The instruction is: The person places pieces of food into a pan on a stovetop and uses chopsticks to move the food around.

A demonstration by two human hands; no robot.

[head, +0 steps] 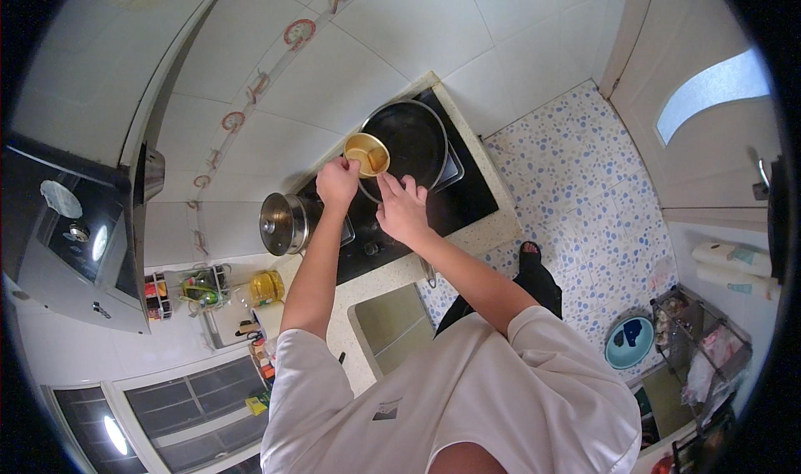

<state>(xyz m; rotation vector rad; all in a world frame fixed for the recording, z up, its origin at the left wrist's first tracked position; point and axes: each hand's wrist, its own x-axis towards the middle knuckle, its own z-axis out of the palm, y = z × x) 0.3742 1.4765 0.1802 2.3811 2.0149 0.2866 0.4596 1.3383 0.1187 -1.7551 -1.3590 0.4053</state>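
Note:
A small gold-coloured bowl (358, 146) is held tilted over the left part of a black frying pan (407, 139) on the cooktop. Something amber-brown (377, 158) lies inside it, too small to name. My left hand (338, 181) grips the bowl's near-left rim, thumb against the edge. The fingertips of my right hand (403, 211) meet the near-right side of the bowl, the other fingers spread above the pan's near rim. The pan's dark inner surface shows no distinct food.
A lidded steel pot (285, 223) stands left on the black glass cooktop (463, 208). Nearby are a bottle of yellow oil (266, 287) and a sink (391, 324). An open cabinet door (75, 274) juts in at left. On the floor sits a blue basin (629, 342) beside a rack (701, 342).

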